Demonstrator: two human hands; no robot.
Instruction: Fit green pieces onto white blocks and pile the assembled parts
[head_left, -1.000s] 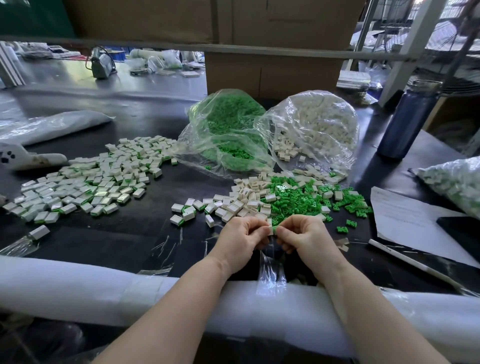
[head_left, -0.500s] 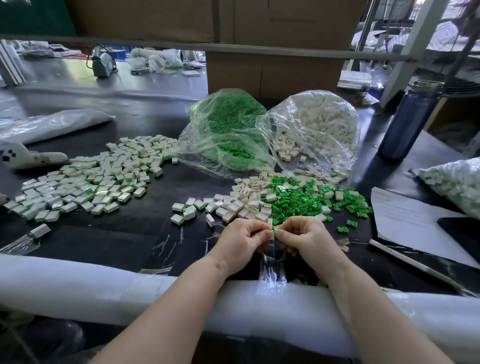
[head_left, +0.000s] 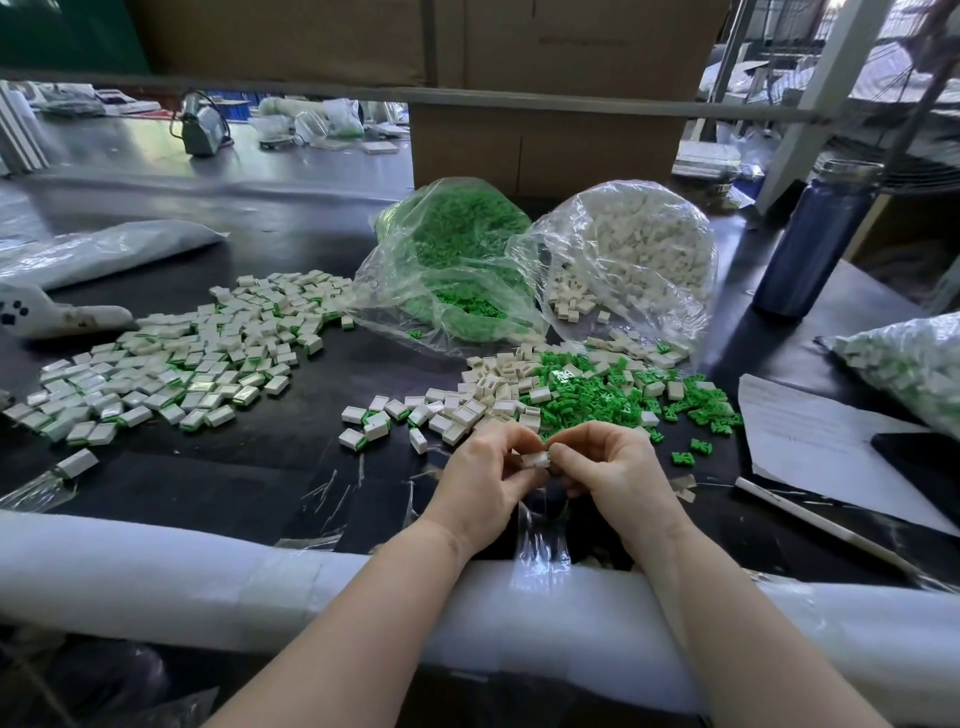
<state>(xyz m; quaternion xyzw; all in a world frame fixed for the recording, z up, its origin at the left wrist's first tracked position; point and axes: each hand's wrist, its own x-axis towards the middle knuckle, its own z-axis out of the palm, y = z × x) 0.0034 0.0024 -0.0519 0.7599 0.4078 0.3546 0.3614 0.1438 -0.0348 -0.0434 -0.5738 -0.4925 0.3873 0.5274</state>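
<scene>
**Both hands meet on one white block**

Both hands are in close at the near edge of the black table (head_left: 270, 478). The left hand (head_left: 483, 480) curls its fingers round a small white rectangular plastic block (head_left: 535, 460), and the right hand (head_left: 615, 473) pinches the same block from the other side, fingertips touching it. Whether a green piece sits in it, I cannot tell.

Just beyond the grip lies a loose heap of white plastic blocks (head_left: 483, 395), and to its right a scatter of small green plastic pieces (head_left: 597, 397). Far off to the left of the grip spreads the pile of assembled white-and-green parts (head_left: 176, 364).

Further back, beyond the heaps, stand a clear plastic bag of green pieces (head_left: 447, 270) and a clear plastic bag of white blocks (head_left: 634, 260), touching each other. Well right of the grip sits a white paper sheet (head_left: 810, 441).
</scene>
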